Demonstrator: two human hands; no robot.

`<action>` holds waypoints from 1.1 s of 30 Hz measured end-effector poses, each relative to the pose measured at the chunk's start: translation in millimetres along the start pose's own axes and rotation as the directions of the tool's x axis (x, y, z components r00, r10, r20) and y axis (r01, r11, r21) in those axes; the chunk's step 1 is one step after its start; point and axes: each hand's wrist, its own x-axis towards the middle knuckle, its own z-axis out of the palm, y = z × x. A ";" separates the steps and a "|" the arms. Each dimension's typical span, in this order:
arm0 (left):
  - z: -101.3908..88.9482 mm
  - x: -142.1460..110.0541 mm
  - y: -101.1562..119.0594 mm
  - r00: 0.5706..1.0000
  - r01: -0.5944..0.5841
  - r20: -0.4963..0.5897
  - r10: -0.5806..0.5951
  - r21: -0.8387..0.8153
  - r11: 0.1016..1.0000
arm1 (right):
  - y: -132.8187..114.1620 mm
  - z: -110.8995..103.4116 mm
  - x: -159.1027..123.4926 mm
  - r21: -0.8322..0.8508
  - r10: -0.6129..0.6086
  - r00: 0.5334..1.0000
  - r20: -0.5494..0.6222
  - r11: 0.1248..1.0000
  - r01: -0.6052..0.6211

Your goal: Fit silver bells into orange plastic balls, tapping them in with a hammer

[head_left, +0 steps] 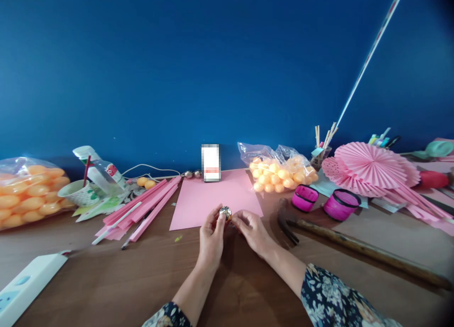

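Observation:
Between the thumb and fingers of my left hand (213,230) is a small shiny silver ball (224,212), held just past the front edge of a pink paper sheet (216,194). My right hand (252,228) is pinched closed at the ball's right side, where a bit of yellow shows; whatever its fingertips grip is too small to make out. At the back of the sheet stands an upright phone (211,164), its screen blurred. Two more silver balls (193,174) sit just left of the phone.
On the left lie pink paper strips (142,206), a cup (80,192), a bottle (106,173), a bag of orange balls (31,192) and a power strip (30,284). On the right are another ball bag (273,173), magenta rings (342,205), a hammer (354,244) and pink paper fans (376,164).

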 end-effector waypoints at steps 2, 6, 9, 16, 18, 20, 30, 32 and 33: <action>-1.1 0.1 0.4 1.000 -0.029 0.005 0.029 0.066 0.997 | -0.6 -0.2 0.2 -0.011 -0.004 1.000 0.002 1.000 0.004; -2.3 -0.5 1.1 0.998 -0.069 0.004 0.069 0.160 0.985 | -0.6 -0.2 0.2 -0.003 -0.008 1.000 0.004 1.000 0.008; -2.5 -1.0 -0.2 0.995 -0.093 0.000 0.095 0.181 0.979 | 0.3 -0.1 0.1 0.000 -0.014 1.000 0.005 1.000 0.014; -0.8 -2.4 -1.6 0.994 -0.108 -0.006 0.111 0.206 0.973 | 2.8 0.8 1.0 -0.033 -0.019 1.000 -0.021 0.999 0.018; -0.3 -2.8 -0.7 0.994 -0.101 -0.012 0.105 0.187 0.977 | 2.9 0.9 1.1 -0.034 -0.012 0.999 -0.031 0.999 0.011; 0.0 -3.1 0.0 0.995 -0.092 -0.023 0.097 0.175 0.980 | 2.8 0.9 0.9 -0.031 0.000 0.999 -0.035 1.000 -0.001; 1.6 -5.9 -0.3 0.999 0.002 -0.040 0.000 0.035 0.999 | 2.2 2.0 0.4 -0.043 0.011 0.997 -0.079 0.999 -0.014; 3.1 -6.6 -0.5 0.997 0.079 -0.016 -0.081 -0.079 0.994 | 4.2 2.5 0.1 -0.047 -0.010 0.997 -0.080 0.999 0.006; 3.8 -6.8 -0.7 0.993 0.116 0.006 -0.116 -0.141 0.983 | 5.4 2.8 0.0 -0.044 -0.017 0.997 -0.080 0.999 0.014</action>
